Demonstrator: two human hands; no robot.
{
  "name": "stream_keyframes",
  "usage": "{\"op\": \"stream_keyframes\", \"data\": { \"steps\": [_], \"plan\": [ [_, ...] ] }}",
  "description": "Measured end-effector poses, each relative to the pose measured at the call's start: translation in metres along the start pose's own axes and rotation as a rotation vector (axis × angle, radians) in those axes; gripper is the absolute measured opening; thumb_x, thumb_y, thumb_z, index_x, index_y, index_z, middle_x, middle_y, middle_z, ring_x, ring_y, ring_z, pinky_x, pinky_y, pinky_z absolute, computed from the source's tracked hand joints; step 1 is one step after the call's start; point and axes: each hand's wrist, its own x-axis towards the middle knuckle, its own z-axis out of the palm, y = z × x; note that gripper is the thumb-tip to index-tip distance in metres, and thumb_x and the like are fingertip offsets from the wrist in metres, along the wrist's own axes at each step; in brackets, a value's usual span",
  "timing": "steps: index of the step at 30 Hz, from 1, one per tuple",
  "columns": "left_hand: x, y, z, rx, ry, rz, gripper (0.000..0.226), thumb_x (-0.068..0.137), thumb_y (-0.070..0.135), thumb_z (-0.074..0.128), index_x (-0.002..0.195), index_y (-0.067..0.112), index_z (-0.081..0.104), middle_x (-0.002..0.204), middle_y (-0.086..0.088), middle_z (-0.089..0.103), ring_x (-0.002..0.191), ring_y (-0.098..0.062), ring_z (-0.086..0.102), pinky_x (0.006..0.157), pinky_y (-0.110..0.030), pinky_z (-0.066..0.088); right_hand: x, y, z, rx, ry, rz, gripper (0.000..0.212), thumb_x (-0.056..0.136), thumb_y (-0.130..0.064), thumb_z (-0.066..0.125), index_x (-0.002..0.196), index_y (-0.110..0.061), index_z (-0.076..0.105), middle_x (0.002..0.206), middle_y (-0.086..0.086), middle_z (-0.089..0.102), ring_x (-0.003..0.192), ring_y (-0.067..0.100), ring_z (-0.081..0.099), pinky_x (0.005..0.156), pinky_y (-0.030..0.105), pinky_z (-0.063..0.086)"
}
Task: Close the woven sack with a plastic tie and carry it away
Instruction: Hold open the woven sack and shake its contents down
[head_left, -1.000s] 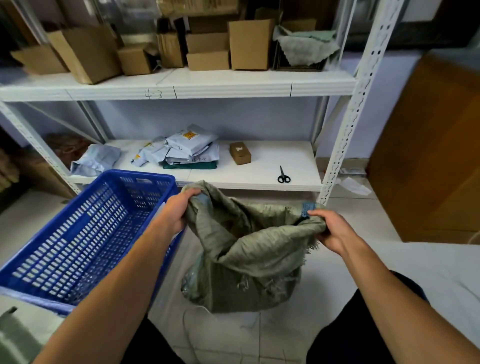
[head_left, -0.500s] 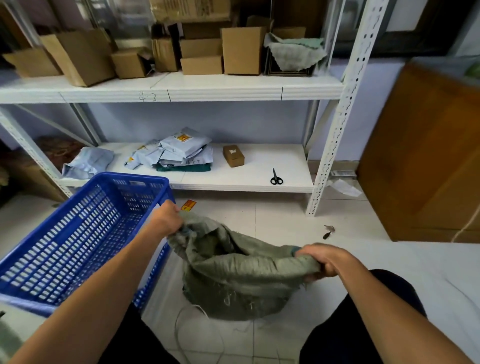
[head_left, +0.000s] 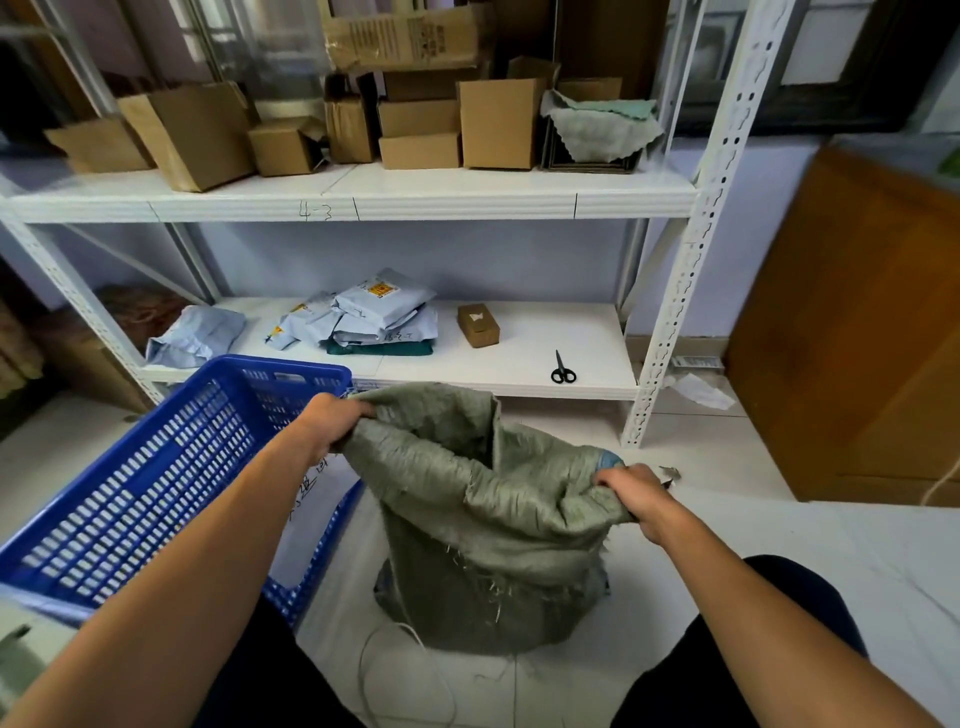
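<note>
Both hands are closed on the mouth of the sack. The left hand grips the rim at its side and holds it higher; the right hand pinches the opposite rim, lower. Between the hands the mouth is open and slack, and the body of the sack stands on the floor below them. I judge the step to be the gathering of the mouth; no tie is on it yet. The next move needs the two hands to come together, so the rim bunches into a neck that one hand can hold while the other takes the tie. A thin pale cord lies on the floor just under the sack; I cannot tell if it is the tie.

Close to the left hand is the crate, so there is little room on that side. To the right of the right hand the floor is open. Beyond both hands stands the shelf with scissors, and its post is the nearest hard edge.
</note>
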Motion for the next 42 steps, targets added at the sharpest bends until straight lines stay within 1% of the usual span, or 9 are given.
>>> {"op": "stream_keyframes", "data": {
  "steps": [8, 11, 15, 19, 23, 29, 35, 39, 42],
  "plan": [
    [-0.011, 0.030, 0.014, -0.388, -0.113, 0.042, 0.031, 0.085, 0.023, 0.079, 0.101, 0.002, 0.062, 0.104, -0.013, 0.068, 0.095, -0.024, 0.067, 0.079, -0.037, 0.058, -0.030, -0.074, 0.007, 0.140, -0.020, -0.163, 0.014, 0.082, -0.024, 0.068, 0.082, -0.011, 0.064, 0.074, 0.007, 0.066, 0.067, 0.021, 0.060, 0.058, 0.027, 0.042],
    [-0.007, 0.038, 0.012, -0.368, -0.068, 0.094, 0.034, 0.088, 0.025, 0.076, 0.108, -0.001, 0.065, 0.099, -0.013, 0.069, 0.090, -0.024, 0.067, 0.072, -0.035, 0.058, -0.031, -0.098, 0.000, 0.180, -0.043, -0.191, 0.003, 0.067, -0.021, 0.060, 0.066, -0.019, 0.058, 0.063, 0.003, 0.051, 0.069, 0.021, 0.048, 0.061, 0.033, 0.033],
    [-0.002, 0.038, -0.002, -0.143, 0.065, 0.170, 0.022, 0.083, 0.019, 0.077, 0.093, 0.002, 0.067, 0.095, -0.018, 0.069, 0.085, -0.029, 0.066, 0.069, -0.040, 0.060, -0.034, -0.119, -0.024, 0.076, -0.096, -0.251, 0.011, 0.077, -0.002, 0.061, 0.071, -0.009, 0.067, 0.077, 0.013, 0.060, 0.080, 0.025, 0.056, 0.074, 0.040, 0.044],
    [-0.006, 0.040, -0.025, 0.190, 0.170, 0.287, 0.011, 0.086, 0.012, 0.070, 0.090, 0.007, 0.061, 0.096, -0.015, 0.067, 0.083, -0.026, 0.061, 0.069, -0.035, 0.052, -0.033, -0.125, -0.045, -0.521, -0.086, -0.267, 0.008, 0.080, -0.010, 0.068, 0.084, -0.004, 0.064, 0.088, 0.016, 0.066, 0.084, 0.020, 0.063, 0.076, 0.036, 0.056],
    [-0.015, 0.036, -0.052, 0.698, 0.313, 0.407, 0.025, 0.088, 0.008, 0.060, 0.111, 0.003, 0.050, 0.112, -0.021, 0.064, 0.103, -0.037, 0.062, 0.081, -0.041, 0.048, -0.048, -0.123, -0.057, -1.167, 0.208, -0.339, 0.011, 0.094, -0.028, 0.063, 0.090, -0.018, 0.060, 0.091, -0.002, 0.062, 0.083, 0.013, 0.061, 0.068, 0.026, 0.050],
    [-0.019, 0.016, -0.071, 0.878, 0.334, 0.278, 0.024, 0.091, 0.017, 0.056, 0.108, 0.004, 0.065, 0.112, -0.019, 0.070, 0.102, -0.035, 0.067, 0.085, -0.040, 0.053, -0.053, -0.121, -0.079, -0.876, 0.234, -0.231, 0.021, 0.098, -0.027, 0.053, 0.088, -0.012, 0.064, 0.090, 0.007, 0.068, 0.073, 0.018, 0.066, 0.059, 0.028, 0.054],
    [-0.025, 0.020, -0.071, 0.602, 0.203, 0.226, 0.032, 0.095, 0.024, 0.051, 0.110, -0.001, 0.066, 0.112, -0.019, 0.067, 0.102, -0.034, 0.063, 0.084, -0.037, 0.049, -0.057, -0.124, -0.071, -0.317, 0.083, -0.214, 0.020, 0.100, -0.025, 0.054, 0.108, -0.009, 0.063, 0.105, 0.017, 0.068, 0.096, 0.032, 0.067, 0.081, 0.043, 0.059],
    [-0.018, 0.031, -0.069, 0.628, 0.096, 0.284, 0.025, 0.089, 0.027, 0.056, 0.098, 0.008, 0.070, 0.100, -0.010, 0.070, 0.088, -0.024, 0.062, 0.073, -0.030, 0.045, -0.069, -0.130, -0.076, -0.274, 0.002, -0.168, 0.018, 0.098, -0.026, 0.062, 0.100, -0.009, 0.064, 0.091, 0.017, 0.069, 0.079, 0.029, 0.068, 0.064, 0.036, 0.056],
    [0.011, 0.027, -0.068, 0.645, 0.056, 0.273, 0.034, 0.079, 0.044, 0.067, 0.097, 0.016, 0.075, 0.095, -0.005, 0.073, 0.084, -0.020, 0.066, 0.071, -0.029, 0.051, -0.070, -0.136, -0.074, -0.243, -0.059, -0.164, 0.026, 0.090, -0.031, 0.073, 0.100, -0.008, 0.067, 0.096, 0.019, 0.073, 0.087, 0.033, 0.073, 0.074, 0.040, 0.062]
  ]
}}
